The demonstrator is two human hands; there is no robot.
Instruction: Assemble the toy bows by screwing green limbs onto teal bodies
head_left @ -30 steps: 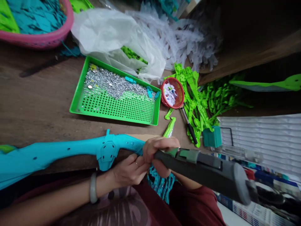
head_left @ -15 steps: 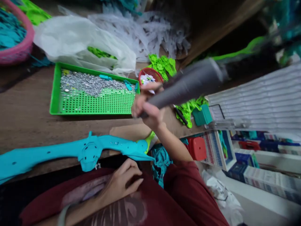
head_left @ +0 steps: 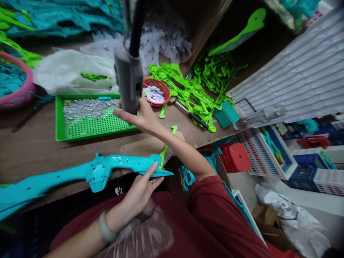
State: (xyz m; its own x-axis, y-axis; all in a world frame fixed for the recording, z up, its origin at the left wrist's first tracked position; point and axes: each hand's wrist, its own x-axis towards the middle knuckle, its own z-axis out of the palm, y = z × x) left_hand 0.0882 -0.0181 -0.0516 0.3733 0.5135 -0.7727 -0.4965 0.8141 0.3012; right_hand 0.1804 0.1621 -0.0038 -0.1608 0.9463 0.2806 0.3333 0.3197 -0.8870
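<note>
A long teal plastic part [head_left: 98, 175] lies along the table's front edge, its pointed end toward the right. My left hand [head_left: 141, 190] grips that end, thumb on top and fingers underneath. A lime green plastic piece [head_left: 163, 154] sticks out beside it. My right hand [head_left: 142, 116] is at the lower end of an upright grey electric screwdriver [head_left: 129, 79] with a black cable at its top. My fingers pass behind the tool, and my thumb stretches left below it. The screwdriver's tip is hidden. Behind it stands a green tray [head_left: 99, 130] with many small metal screws.
A red basket [head_left: 166, 96] of white pieces stands beside the tray. Right of it lie a hammer [head_left: 192, 114], lime green parts [head_left: 185, 89] and a teal box [head_left: 226, 114]. At the left is a pink basket [head_left: 28, 77]. A red stool [head_left: 236, 157] stands below the table's right end.
The grey screwdriver has swung from slanting right to upright, and my right hand has moved left with it. My left hand has come up from my lap onto the teal part's end.
</note>
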